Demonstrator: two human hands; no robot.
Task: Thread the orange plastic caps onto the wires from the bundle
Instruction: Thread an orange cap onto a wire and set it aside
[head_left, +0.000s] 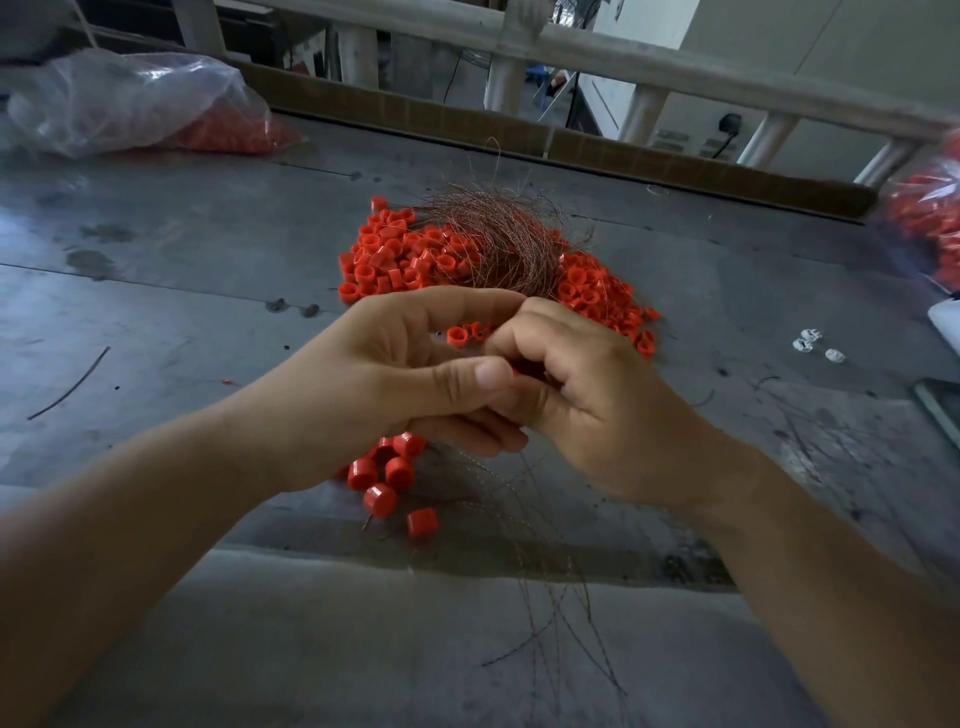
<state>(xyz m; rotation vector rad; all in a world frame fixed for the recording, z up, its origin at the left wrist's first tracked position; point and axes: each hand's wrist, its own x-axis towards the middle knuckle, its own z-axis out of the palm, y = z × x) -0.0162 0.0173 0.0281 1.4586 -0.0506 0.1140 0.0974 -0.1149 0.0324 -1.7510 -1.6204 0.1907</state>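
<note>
Orange cap (516, 370) pinched between left hand (395, 374), right hand (597, 395) fingers (524, 332); table edge (363, 548) under forearms.

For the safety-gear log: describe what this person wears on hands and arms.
The left hand and right hand are bare: no gloves or rings show. The left forearm and right forearm are bare too, with no sleeve, watch or bracelet in view. The left thumbnail is short and unpainted.
</note>
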